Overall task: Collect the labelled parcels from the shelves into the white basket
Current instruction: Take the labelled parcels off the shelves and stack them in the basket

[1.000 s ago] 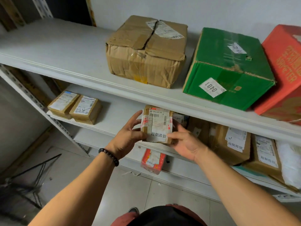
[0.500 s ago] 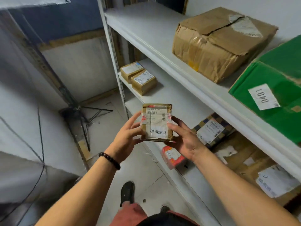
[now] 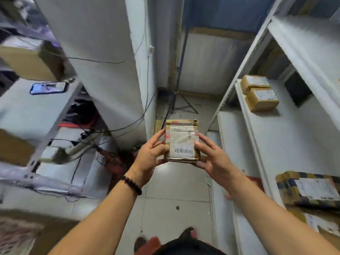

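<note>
Head view: parcel [image 3: 181, 142] upright, long axis vertical.
Left hand [image 3: 150, 157]: grips left edge.
Right hand [image 3: 215, 161]: grips right edge.
White basket: unseen.

cardboard parcel [image 3: 182, 140] — paper label, glossy tape

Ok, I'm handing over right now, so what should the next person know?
Left hand and right hand both grip one small labelled parcel by its sides, over the aisle floor.
Two small parcels and a patterned parcel lie on the right shelves.
Done: one parcel picked up.
Left: put it in the white basket, which is not in view, then collect the rest.
</note>
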